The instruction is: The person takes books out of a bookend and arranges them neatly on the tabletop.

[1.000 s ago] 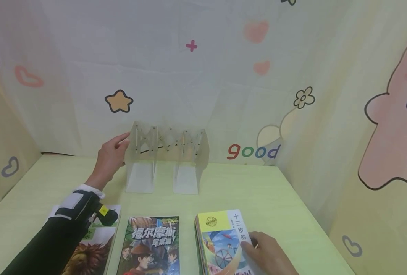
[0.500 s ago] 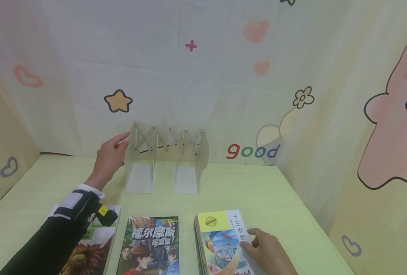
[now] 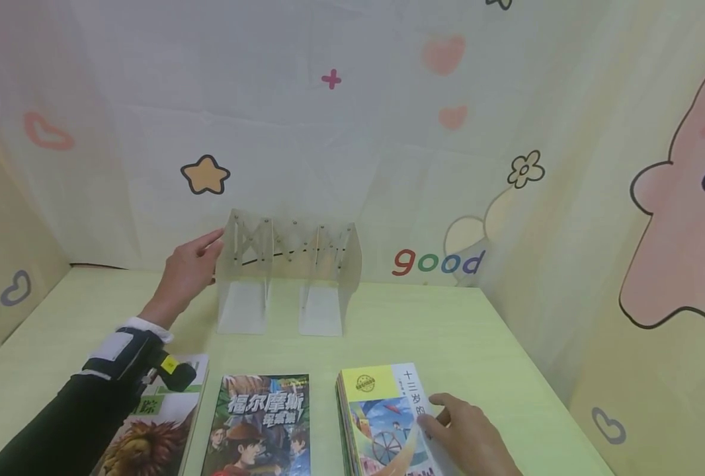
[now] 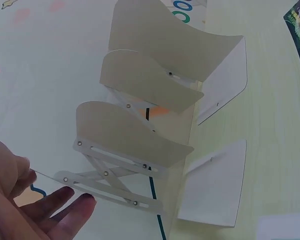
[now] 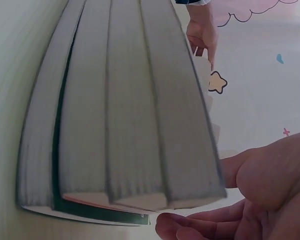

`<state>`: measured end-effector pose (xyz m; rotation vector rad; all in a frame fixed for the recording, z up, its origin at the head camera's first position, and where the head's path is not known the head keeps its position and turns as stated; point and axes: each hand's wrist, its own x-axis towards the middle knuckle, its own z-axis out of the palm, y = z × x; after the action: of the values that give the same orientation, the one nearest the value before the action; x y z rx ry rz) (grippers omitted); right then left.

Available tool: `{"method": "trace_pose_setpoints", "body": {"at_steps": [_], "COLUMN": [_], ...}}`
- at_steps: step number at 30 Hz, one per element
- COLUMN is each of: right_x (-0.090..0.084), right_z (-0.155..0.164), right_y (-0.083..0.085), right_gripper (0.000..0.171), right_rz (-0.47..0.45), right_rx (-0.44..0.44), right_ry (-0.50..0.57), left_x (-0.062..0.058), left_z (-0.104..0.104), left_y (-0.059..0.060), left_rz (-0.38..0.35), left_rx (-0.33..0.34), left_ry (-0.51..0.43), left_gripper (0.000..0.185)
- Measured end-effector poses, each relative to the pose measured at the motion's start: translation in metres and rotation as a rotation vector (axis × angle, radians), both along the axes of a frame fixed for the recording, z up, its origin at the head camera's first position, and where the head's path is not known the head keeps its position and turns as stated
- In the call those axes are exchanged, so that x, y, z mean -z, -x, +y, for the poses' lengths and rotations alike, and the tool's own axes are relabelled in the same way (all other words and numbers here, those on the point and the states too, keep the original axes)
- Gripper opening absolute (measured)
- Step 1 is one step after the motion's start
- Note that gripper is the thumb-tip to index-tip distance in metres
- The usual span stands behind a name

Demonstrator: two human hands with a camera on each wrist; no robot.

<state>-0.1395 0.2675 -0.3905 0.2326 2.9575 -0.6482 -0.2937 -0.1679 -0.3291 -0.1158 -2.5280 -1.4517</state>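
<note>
In the head view my left hand [image 3: 188, 274] holds the left end panel of a white folding bookend rack [image 3: 242, 307] at the back of the table. The left wrist view shows the thin panel edge meeting the fingers [image 4: 75, 210]; the contact is partly hidden. My right hand [image 3: 468, 433] grips the right side of a stack of books [image 3: 382, 423], thumb on the top cover and fingers at the side edge. The right wrist view shows the stack's page ends [image 5: 120, 110], with the hand at the lower right.
Left of the stack lies a detective comic book [image 3: 263, 423]. Farther left is a book with a lion cover [image 3: 144, 443], partly under the left forearm. A printed cloth backdrop [image 3: 281, 132] closes off the table's back and sides.
The left forearm has shifted slightly down and left, uncovering more of the lion-cover book, while its fingers stay at the rack. The right thumb and index finger have shifted slightly; books and rack have not moved.
</note>
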Motion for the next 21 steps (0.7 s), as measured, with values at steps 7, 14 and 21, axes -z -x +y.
{"method": "trace_pose_setpoints", "body": {"at_steps": [7, 14, 21], "right_x": [-0.005, -0.012, -0.017], "right_z": [0.007, 0.017, 0.03], "right_y": [0.0, 0.0, 0.0], "right_gripper": [0.043, 0.036, 0.037], "right_rz": [0.025, 0.079, 0.116], "right_rx": [-0.024, -0.08, -0.112], "right_ry": [-0.004, 0.046, 0.103], "left_x": [-0.004, -0.012, -0.007], "left_z": [-0.015, -0.042, -0.075], "left_y": [-0.014, -0.043, -0.074], "left_rz": [-0.042, -0.037, -0.013], "left_rx": [0.068, 0.11, 0.128], "left_ry": [0.106, 0.294, 0.368], "left_gripper": [0.062, 0.059, 0.058]}}
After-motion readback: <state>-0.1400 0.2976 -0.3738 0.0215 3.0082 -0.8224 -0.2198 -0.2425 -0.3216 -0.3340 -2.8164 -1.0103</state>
